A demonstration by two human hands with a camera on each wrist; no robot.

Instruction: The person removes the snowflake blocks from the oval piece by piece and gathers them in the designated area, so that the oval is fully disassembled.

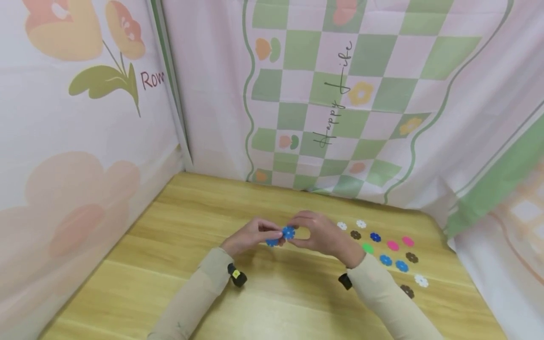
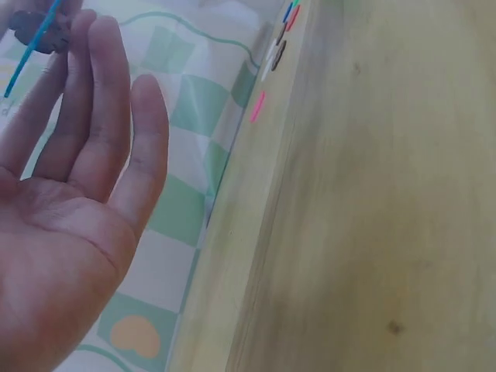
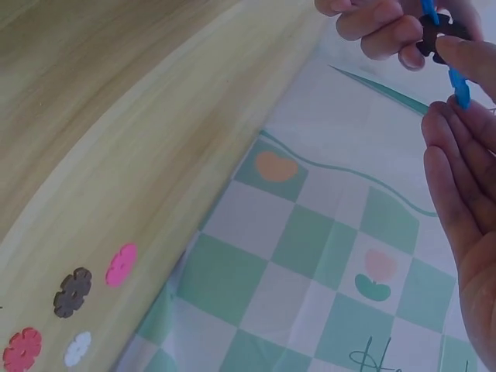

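Note:
Both hands meet above the table around a small joined cluster of notched, flower-shaped plastic discs. Between thumb and fingers, my left hand (image 1: 254,236) pinches the cluster; its dark brown disc (image 3: 431,39) shows in both wrist views. One blue disc (image 1: 272,242) sits low beside the left fingers, and another blue disc (image 1: 288,233) faces up between the hands. My right hand (image 1: 323,234) pinches the edge of that second disc with curled thumb and fingers. In the right wrist view, a blue disc (image 3: 459,87) stands edge-on at the right fingertips. Fingers partly hide how the pieces join.
Loose flower discs lie spread on the wooden table (image 1: 170,264) to the right: white (image 1: 421,280), brown (image 1: 406,291), pink (image 1: 408,241), green (image 1: 368,248), dark blue (image 1: 375,237) and light blue (image 1: 401,266). A printed curtain (image 1: 212,94) hangs along the back edge.

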